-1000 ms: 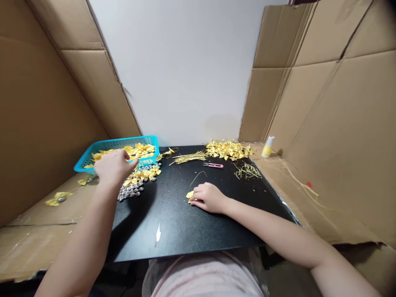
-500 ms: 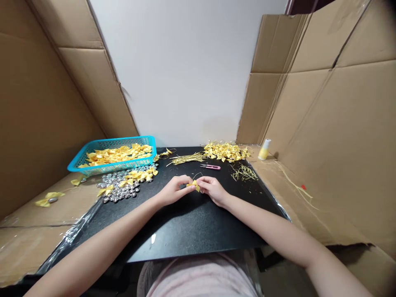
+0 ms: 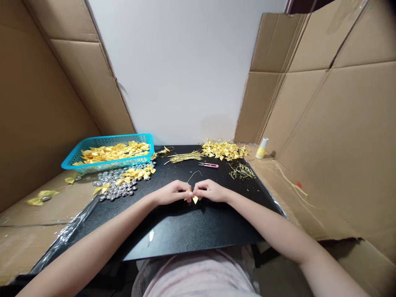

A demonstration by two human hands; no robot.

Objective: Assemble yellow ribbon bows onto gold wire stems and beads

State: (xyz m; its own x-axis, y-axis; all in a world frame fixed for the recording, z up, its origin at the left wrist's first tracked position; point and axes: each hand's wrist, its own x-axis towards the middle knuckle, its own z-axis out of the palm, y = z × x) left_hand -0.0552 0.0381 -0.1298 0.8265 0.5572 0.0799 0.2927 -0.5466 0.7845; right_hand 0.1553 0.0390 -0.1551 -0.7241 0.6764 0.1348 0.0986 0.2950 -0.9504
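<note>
Between my two hands, over the middle of the black table (image 3: 198,235), is a small yellow ribbon bow (image 3: 195,199). My left hand (image 3: 173,192) pinches it, and the fingers cover much of it. My right hand (image 3: 210,191) meets the left at the bow, thumb and fingers pressed together. A thin strand of gold tie (image 3: 194,175) loops up from behind the fingertips. Pink thread snips (image 3: 208,165) lie beyond my hands, near a bundle of gold ties (image 3: 186,156).
At the left, a blue basket (image 3: 107,166) holds many yellow bows, with silver bells (image 3: 119,190) spread before it. Finished-looking tied bows (image 3: 224,149) are heaped at the back right, near tie scraps (image 3: 242,171) and a thread spool (image 3: 262,148). Cardboard walls (image 3: 349,136) flank the table.
Both hands have come slightly lower and nearer the table's front edge with the bow. The fingers have closed in over it, so less of it shows.
</note>
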